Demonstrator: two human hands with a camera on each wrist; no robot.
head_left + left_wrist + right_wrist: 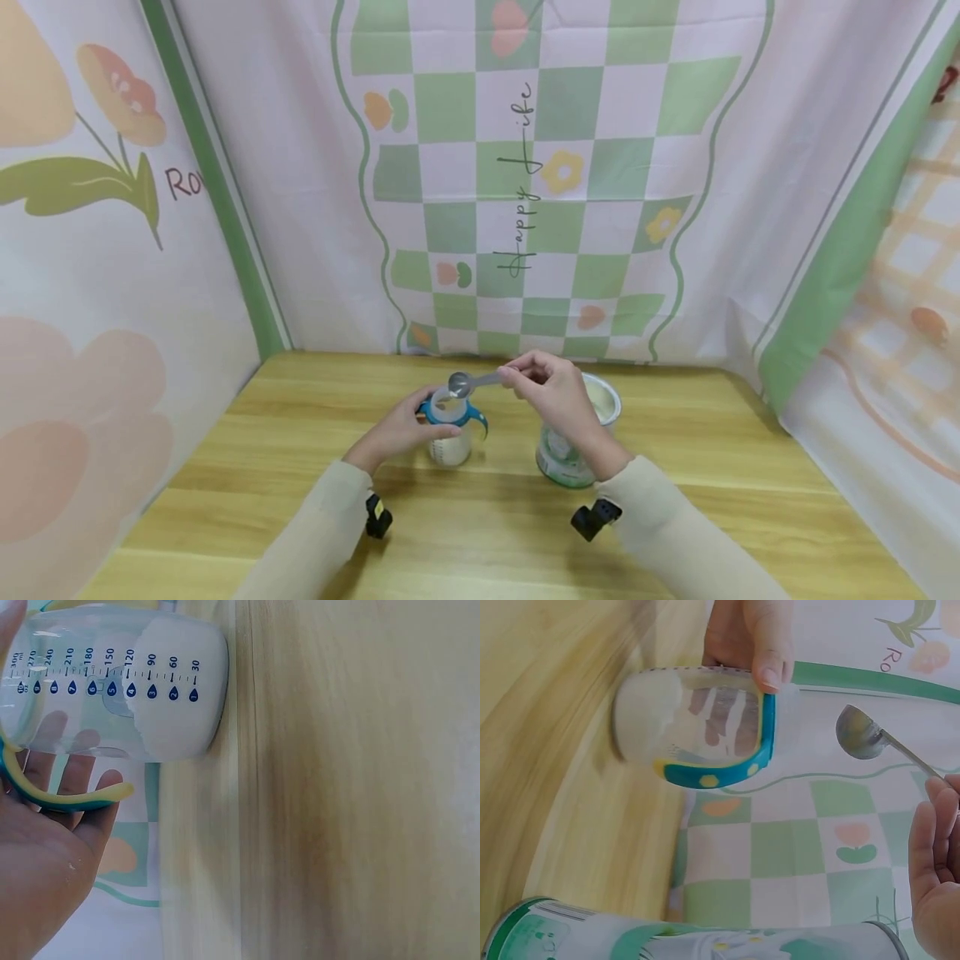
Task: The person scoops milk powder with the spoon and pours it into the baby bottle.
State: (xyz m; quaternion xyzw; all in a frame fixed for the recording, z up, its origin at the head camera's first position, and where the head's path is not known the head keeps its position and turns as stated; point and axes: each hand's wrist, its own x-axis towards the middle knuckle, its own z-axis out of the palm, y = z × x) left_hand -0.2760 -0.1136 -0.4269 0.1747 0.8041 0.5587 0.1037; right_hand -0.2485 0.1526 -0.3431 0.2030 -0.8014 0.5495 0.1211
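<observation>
The baby bottle (451,432) stands upright on the wooden tabletop (480,517), nearer the far edge than the near one and a little left of the middle; its mouth is uncovered, a blue collar with handles rings the neck, and white powder fills the bottom up to about the lower markings, as the left wrist view shows. The left hand (397,429) grasps it from the left side, fingers curled round the upper body and the thumb over the collar. The right hand (551,392) pinches the handle end of a metal spoon (471,382) between fingertips and thumb; the spoon's long axis runs roughly level, right to left along the far edge, so its bowl sits just over the bottle's mouth, apart from the rim. Whether any powder is in the bowl I cannot tell; in the right wrist view only its rounded back shows. So the bottle's opening lies straight below the spoon's bowl, and to the left of the right hand's grip; the left hand is the nearer one to the bottle, being on it. A powder tin (576,442) with a green label stands open just right of the bottle, partly behind the right wrist.
</observation>
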